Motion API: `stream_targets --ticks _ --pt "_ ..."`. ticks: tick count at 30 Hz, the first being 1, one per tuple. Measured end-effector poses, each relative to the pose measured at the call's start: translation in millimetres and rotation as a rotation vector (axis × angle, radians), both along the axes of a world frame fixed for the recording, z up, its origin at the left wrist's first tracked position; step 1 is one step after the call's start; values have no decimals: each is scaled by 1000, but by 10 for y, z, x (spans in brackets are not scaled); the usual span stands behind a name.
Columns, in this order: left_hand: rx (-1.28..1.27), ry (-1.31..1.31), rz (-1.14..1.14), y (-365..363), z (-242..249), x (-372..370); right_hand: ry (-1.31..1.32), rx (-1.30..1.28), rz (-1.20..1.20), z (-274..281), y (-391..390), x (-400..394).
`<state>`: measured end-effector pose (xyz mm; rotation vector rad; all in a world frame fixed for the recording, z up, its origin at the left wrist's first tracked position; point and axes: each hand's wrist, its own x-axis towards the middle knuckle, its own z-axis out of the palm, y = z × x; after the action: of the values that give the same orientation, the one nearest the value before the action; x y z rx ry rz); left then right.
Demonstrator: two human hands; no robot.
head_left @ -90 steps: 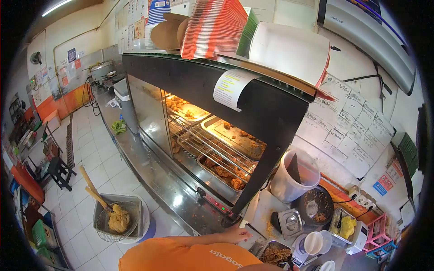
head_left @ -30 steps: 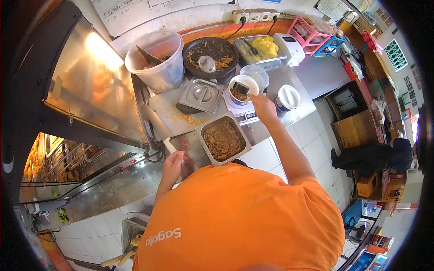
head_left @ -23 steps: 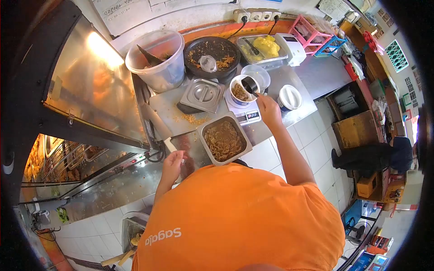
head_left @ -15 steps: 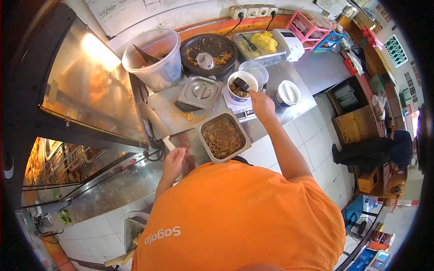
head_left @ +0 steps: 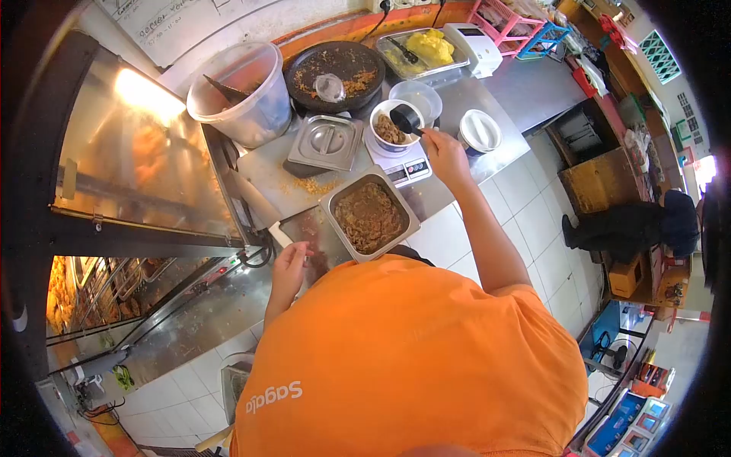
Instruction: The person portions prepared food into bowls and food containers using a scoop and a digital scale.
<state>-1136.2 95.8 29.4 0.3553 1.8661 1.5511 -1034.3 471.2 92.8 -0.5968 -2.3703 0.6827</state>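
Observation:
My right hand (head_left: 448,156) is closed around the handle of a black scoop (head_left: 406,118), whose bowl is tilted over a white tub (head_left: 379,131) with brown shredded food inside. The tub stands on a digital kitchen scale (head_left: 411,172). In front of my body a steel food pan (head_left: 415,223) holds more of the brown food. To its left, my left hand (head_left: 289,266) hovers by the counter, its fingers loosely bent and nothing visible in them. Just beyond it lies a cleaver (head_left: 281,234) with a white handle.
A steel lid (head_left: 326,143) lies behind the pan. Farther back stand a big plastic bucket (head_left: 263,114), a dark stone mortar (head_left: 304,65) and a tray with yellow food (head_left: 430,49). A lidded tub (head_left: 480,131) is at right; a heated glass cabinet (head_left: 145,152) is at left.
The scoop's bowl has tipped and turned above the tub, its dark underside now showing more. My left hand has shifted little. The whole view has tilted slightly.

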Motion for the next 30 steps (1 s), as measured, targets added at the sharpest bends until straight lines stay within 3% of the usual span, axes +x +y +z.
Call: stream_targets --ticks 16,23,26,28,30 --pt "-23 -15 36 -58 29 42 -93 57 -26 -169 26 -104" --pt "-6 -14 57 -57 42 45 -19 83 -13 -110 0 -173" --pt "2 -13 54 -78 24 36 -56 -75 0 158 -210 -156" --pt "22 -29 63 -95 17 36 -353 -324 128 412 -451 -78" --pt "22 -15 63 -100 15 57 -408 -292 224 283 -616 -25"
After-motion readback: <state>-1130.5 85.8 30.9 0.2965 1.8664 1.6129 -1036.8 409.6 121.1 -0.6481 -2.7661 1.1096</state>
